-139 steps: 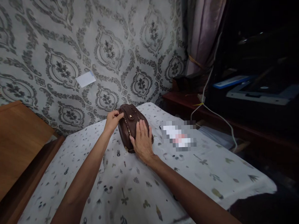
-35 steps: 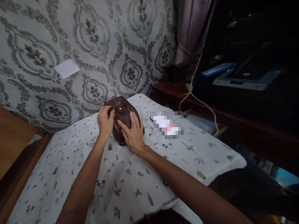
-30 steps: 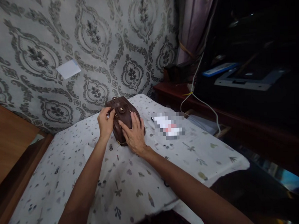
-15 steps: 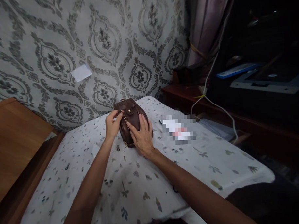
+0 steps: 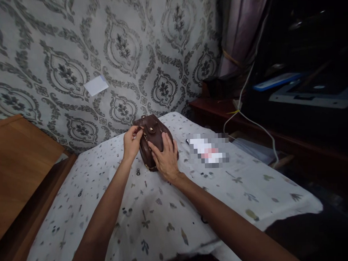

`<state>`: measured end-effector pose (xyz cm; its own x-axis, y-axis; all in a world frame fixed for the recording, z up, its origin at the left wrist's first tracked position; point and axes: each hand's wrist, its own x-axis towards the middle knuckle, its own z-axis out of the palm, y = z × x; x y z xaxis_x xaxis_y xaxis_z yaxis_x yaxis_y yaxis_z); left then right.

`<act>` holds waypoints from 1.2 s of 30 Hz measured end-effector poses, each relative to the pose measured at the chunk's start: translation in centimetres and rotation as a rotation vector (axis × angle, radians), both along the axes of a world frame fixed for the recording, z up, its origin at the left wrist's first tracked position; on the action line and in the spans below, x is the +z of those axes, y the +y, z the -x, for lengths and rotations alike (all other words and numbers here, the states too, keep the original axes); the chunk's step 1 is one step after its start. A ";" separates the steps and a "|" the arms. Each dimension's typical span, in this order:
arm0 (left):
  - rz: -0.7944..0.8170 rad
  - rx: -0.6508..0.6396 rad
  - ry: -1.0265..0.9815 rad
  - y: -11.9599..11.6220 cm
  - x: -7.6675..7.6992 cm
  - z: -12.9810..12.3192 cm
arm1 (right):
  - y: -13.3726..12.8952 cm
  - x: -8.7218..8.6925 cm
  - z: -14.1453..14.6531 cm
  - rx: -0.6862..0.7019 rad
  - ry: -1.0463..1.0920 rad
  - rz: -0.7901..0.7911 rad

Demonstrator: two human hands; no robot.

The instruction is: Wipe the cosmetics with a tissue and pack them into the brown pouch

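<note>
A dark brown leather bag (image 5: 157, 140) with zippers and a round metal stud lies on the patterned white cloth near the wall. At the bag's upper left edge, my left hand (image 5: 131, 142) pinches something small beside a zipper; its fingertips are pressed together and what they grip is too small to make out. My right hand (image 5: 165, 155) rests on the bag's lower right side, with its fingers spread over the leather and its thumb near the left zipper.
The patterned white cloth (image 5: 102, 194) covers the surface. Right of the bag lies a blurred-out object (image 5: 206, 150). A wooden panel (image 5: 21, 166) stands at left. White cables (image 5: 247, 118) hang by a dark red shelf (image 5: 210, 108). A white card (image 5: 96, 85) is on the wall.
The view has shifted slightly. My left hand has edged a little up along the bag's edge, still pinching; my right hand stays on the bag.
</note>
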<state>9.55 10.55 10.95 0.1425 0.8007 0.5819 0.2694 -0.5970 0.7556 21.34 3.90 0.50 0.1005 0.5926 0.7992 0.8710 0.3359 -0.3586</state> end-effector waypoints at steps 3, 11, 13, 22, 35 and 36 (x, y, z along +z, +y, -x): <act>-0.021 0.026 0.051 -0.4 -0.1 0.2 | 0.1 -0.1 0.0 0.009 0.019 -0.012; -0.111 0.162 0.392 -0.8 1.5 -0.5 | -0.1 0.1 -0.1 0.021 0.017 0.005; -0.165 0.223 0.537 -0.5 2.3 -1.2 | -0.2 0.2 -0.1 0.021 0.015 0.014; -0.155 0.266 0.847 1.8 3.1 -5.7 | -0.1 0.1 -0.2 0.021 0.028 0.005; -0.119 0.248 0.755 3.1 1.5 -5.2 | -0.6 0.1 -1.5 0.083 0.128 -0.014; -0.126 0.236 0.740 3.2 1.4 -5.1 | -0.7 0.1 -1.6 0.075 0.154 -0.022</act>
<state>14.69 13.76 12.34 0.3625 0.7922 0.4909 0.8065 -0.5306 0.2607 22.96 3.22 0.60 0.1790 0.5854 0.7908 0.7781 0.4076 -0.4779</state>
